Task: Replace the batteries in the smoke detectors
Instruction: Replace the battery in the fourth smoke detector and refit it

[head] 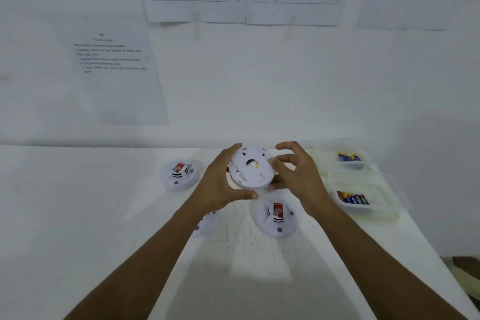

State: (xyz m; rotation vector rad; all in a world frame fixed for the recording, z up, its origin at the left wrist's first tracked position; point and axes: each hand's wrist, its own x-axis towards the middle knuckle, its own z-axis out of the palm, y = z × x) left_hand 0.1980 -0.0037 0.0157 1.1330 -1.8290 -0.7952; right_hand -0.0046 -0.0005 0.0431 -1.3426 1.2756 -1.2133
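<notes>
Smoke detector (250, 166) held underside-up just above the white table (104, 215): left hand (220, 184) curls round its left rim, right hand (298, 176) pinches the right edge. Another detector (276, 215) lies beneath; batteries (353, 199) lie in a tray (363, 209) alongside.

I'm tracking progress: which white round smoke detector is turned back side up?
The white round smoke detector gripped between the left hand and right hand: its flat back faces up. The far-left detector and the nearest detector show red-labelled fronts.
</notes>
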